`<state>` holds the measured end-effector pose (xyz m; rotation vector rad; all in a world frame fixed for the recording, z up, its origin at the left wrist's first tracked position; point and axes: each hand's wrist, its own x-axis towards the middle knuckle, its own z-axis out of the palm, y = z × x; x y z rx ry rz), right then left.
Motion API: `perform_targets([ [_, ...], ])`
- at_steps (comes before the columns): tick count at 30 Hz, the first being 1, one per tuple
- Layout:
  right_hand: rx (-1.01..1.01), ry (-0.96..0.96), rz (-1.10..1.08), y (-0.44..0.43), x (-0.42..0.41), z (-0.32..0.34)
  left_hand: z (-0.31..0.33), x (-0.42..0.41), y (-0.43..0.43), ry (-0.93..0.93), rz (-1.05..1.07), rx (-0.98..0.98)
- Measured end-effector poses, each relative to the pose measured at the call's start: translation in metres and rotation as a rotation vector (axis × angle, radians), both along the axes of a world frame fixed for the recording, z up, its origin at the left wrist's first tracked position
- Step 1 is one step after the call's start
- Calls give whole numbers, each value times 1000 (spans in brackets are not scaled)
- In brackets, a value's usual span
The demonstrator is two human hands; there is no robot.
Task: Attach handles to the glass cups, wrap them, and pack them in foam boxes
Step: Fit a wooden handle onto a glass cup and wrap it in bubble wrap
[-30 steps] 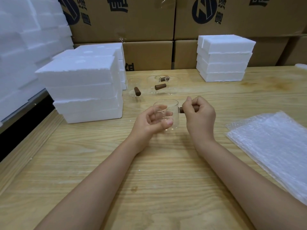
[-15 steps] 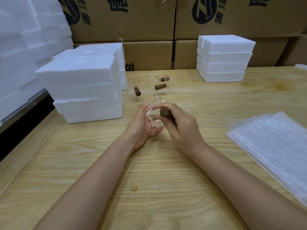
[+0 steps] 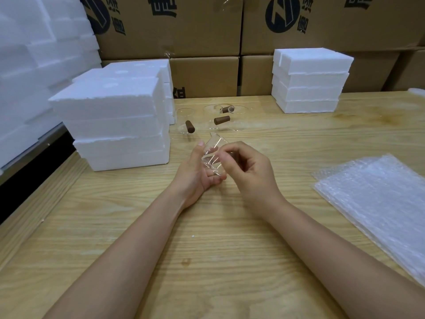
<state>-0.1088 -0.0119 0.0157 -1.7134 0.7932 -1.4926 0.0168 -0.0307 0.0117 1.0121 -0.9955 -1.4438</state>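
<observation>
A clear glass cup [image 3: 212,153] lies tilted in my left hand [image 3: 195,176], rim pointing up and away; the thumb runs along its left side and the fingers curl under its base. My right hand [image 3: 248,171] curls over the cup's right side, thumb and forefinger pinching at the glass. The cup's brown handle is hidden under these fingers. Three more glass cups with brown handles [image 3: 190,127] stand farther back on the wooden table [image 3: 207,249]. A stack of bubble wrap sheets [image 3: 377,199] lies at the right.
Stacks of white foam boxes stand at the left [image 3: 110,120] and at the back right [image 3: 308,81]. More foam [image 3: 30,65] is piled beyond the table's left edge. Cardboard cartons [image 3: 202,26] line the back.
The cup has gone from upright to tilted in my left palm. My right hand has turned from gripping the handle out to the right to curling over the cup, hiding the handle.
</observation>
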Motion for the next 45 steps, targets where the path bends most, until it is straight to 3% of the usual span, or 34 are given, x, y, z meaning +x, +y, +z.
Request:
perform_targets([
  [6, 85, -87, 123, 0, 0, 5, -1, 1, -1, 1, -8, -4],
  [12, 57, -36, 244, 2, 0, 5, -2, 6, -3, 59, -60, -12],
  [15, -36, 81, 105, 3, -1, 3, -1, 5, -3, 87, -73, 6],
  [19, -315, 277, -235, 3, 0, -4, -1, 4, 1, 33, -116, 17],
  [21, -373, 287, -355, 2, -2, -8, -1, 2, 2, 46, -111, 21],
  [25, -189, 135, -443, -5, -13, -6, -3, 6, 4, 153, -146, -20],
  [34, 158, -109, -429, -16, -15, -2, -8, 0, 6, 25, -128, -260],
  [42, 608, -398, -333, -24, -16, 1, -17, -13, 5, -372, 133, -584],
  [45, 681, -407, -314, -24, -17, 0, -21, -16, 3, -485, 209, -672],
])
